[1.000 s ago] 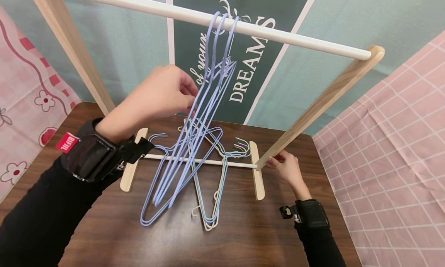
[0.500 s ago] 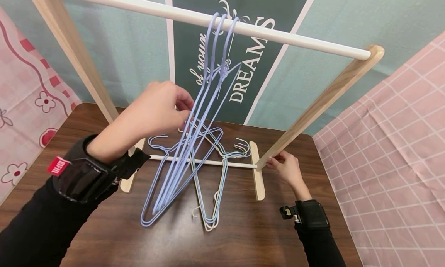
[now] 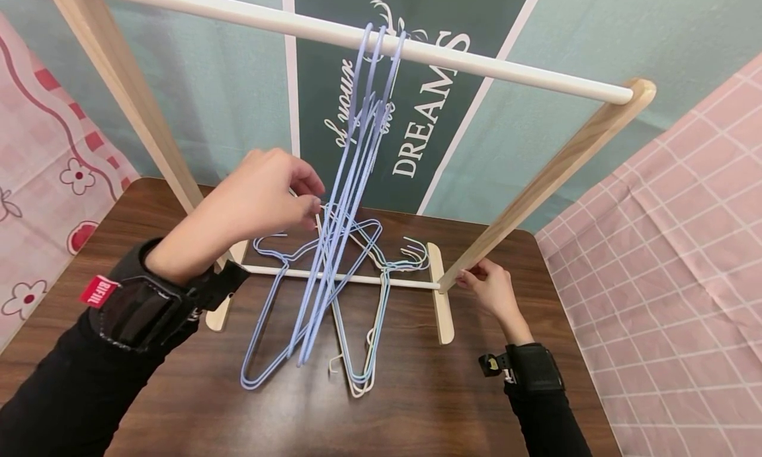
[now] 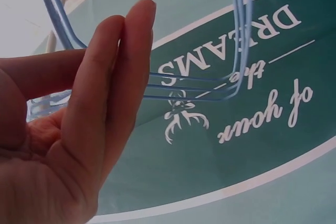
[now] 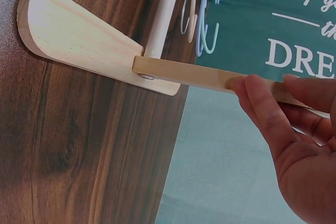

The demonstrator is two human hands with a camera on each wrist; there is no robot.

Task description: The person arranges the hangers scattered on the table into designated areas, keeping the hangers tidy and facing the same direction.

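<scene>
Three blue wire hangers (image 3: 355, 100) hang by their hooks from the white rail (image 3: 238, 15) of a wooden clothes rack. Just left of their wires is my left hand (image 3: 268, 192), its fingers nearly straight and holding nothing. In the left wrist view the fingers (image 4: 92, 93) extend in front of the blue wires (image 4: 52, 9). My right hand (image 3: 491, 288) pinches the lower part of the rack's right post (image 3: 553, 172) between thumb and fingers. The right wrist view shows that grip close up, above the wooden foot (image 5: 84, 32).
More hangers lie on the brown table under the rail: blue ones (image 3: 253, 384) at left, pale green and white ones (image 3: 357, 384) right of them. A thin white crossbar (image 3: 411, 282) joins the rack's feet. A printed curtain (image 3: 440, 106) stands behind, pink grid cloth (image 3: 684, 245) at right.
My left hand has drawn back to the left and downward from the hangers. The hanging hangers have swung, their lower ends shifting right. My right hand stays on the post.
</scene>
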